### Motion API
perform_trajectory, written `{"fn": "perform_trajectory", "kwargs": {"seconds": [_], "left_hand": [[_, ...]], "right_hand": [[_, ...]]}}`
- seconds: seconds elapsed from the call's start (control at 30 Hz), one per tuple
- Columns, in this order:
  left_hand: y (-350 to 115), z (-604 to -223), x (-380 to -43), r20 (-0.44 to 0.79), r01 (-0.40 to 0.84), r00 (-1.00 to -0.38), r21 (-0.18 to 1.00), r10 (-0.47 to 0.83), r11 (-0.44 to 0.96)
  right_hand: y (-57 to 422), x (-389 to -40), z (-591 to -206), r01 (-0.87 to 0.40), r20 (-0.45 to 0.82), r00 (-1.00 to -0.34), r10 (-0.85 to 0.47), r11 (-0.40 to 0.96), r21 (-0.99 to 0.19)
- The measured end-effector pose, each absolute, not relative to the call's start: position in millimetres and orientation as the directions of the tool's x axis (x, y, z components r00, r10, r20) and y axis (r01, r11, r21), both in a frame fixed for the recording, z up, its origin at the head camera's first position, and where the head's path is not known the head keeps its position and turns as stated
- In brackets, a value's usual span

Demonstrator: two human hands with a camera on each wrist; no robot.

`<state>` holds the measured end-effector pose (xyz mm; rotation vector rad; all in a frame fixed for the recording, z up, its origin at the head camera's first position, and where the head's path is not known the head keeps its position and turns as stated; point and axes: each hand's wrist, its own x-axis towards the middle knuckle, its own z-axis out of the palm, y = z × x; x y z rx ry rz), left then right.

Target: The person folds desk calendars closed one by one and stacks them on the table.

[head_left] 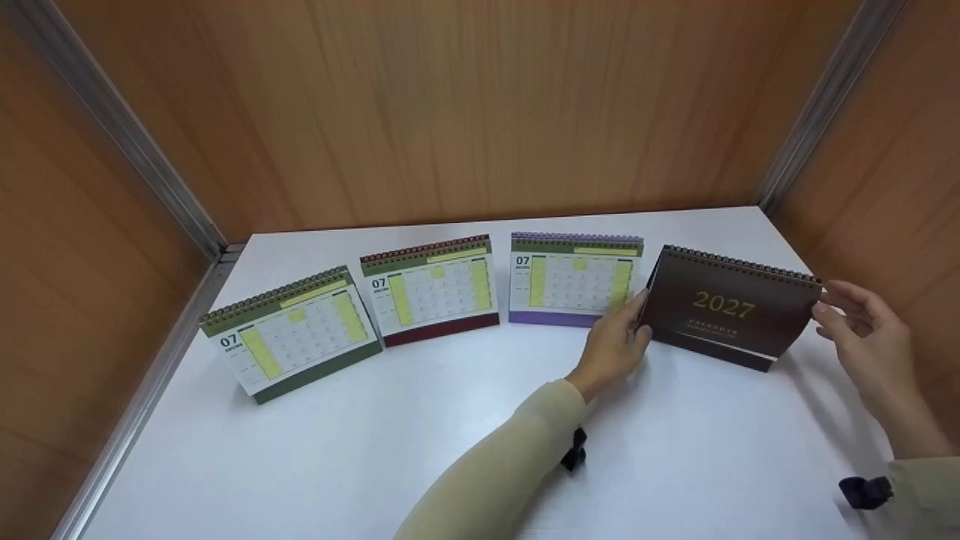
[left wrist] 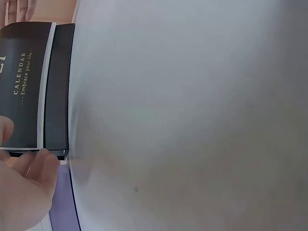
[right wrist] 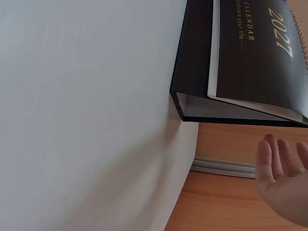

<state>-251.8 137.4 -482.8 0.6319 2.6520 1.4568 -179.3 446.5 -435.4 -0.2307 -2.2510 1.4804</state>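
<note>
A dark brown desk calendar (head_left: 723,307) marked 2027 in gold stands tented at the right of the row, its spiral binding on top. My left hand (head_left: 611,345) holds its left edge. In the left wrist view, that hand's thumb (left wrist: 6,129) lies over the dark cover (left wrist: 21,96), with fingers along the side edge. Beside the calendar's right edge, my right hand (head_left: 870,337) has loosely bent fingers. The right wrist view shows a gap between this hand (right wrist: 286,183) and the calendar's open side (right wrist: 216,108).
A purple-edged calendar (head_left: 574,281) stands just left of the dark one. Farther left are a red-edged calendar (head_left: 431,292) and a green-edged calendar (head_left: 292,334), all showing month 07. Wooden panels (head_left: 480,112) wall in the white table (head_left: 300,465) behind and at both sides.
</note>
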Motion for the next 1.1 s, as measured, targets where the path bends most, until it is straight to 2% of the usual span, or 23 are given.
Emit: {"fn": "perform_trajectory", "kwargs": {"seconds": [0.13,0.3,0.43,0.9,1.1], "left_hand": [[139.8,-482.5,-251.5,0.156,0.34,-0.91,0.81,0.384,0.478],[142.6,-481.6,-251.9,0.167,0.352,-0.906,0.808,0.388,0.473],[144.1,-481.8,-252.5,0.172,0.353,-0.906,0.809,0.386,0.47],[145.1,-477.8,-250.9,0.132,0.342,-0.905,0.79,0.404,0.508],[142.0,-476.2,-249.5,0.141,0.396,-0.883,0.735,0.447,0.55]], "right_hand": [[446.0,-182.4,-434.7,-0.045,0.194,-0.92,0.34,0.401,-0.915],[441.6,-185.5,-436.5,0.077,0.087,-0.949,0.304,0.489,-0.869],[437.8,-188.5,-439.5,0.119,0.053,-0.949,0.311,0.508,-0.853],[431.6,-188.1,-449.1,0.056,0.175,-0.905,0.387,0.518,-0.854],[429.0,-188.6,-448.3,0.022,0.204,-0.885,0.418,0.476,-0.879]]}}
